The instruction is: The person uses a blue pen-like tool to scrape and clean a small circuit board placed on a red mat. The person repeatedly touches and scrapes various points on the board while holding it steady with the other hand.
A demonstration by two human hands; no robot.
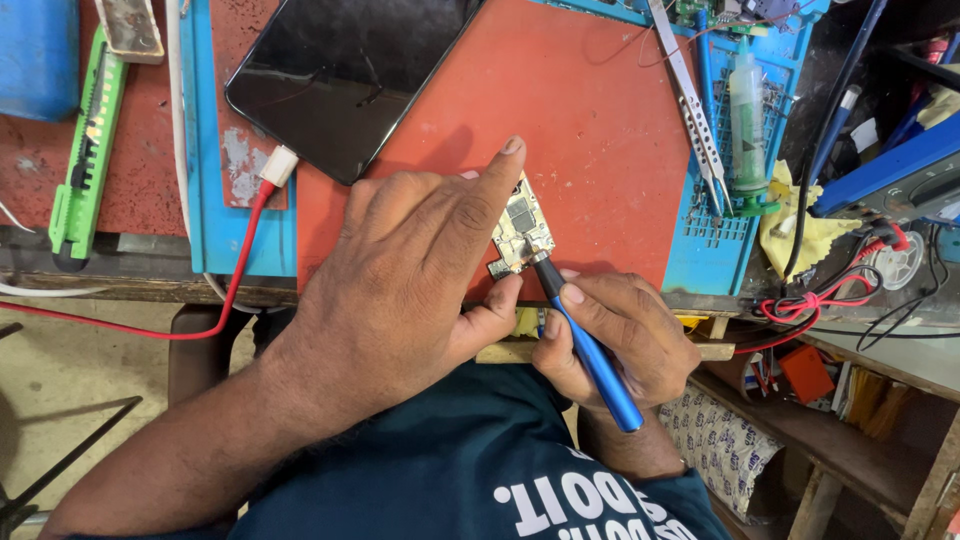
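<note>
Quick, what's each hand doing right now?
Left hand: pinching a small circuit board between forefinger and thumb.
Right hand: closed around a blue tool, tip on the board.

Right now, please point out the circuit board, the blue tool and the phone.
circuit board [520,232]: head view, on its middle chips.
blue tool [597,367]: head view, on the blue handle, below the right hand's fingers.
phone [345,70]: head view, on the dark screen.

Circuit board [520,232] on mat [590,120], phone [345,70] behind, tweezers [692,110] right.
</note>
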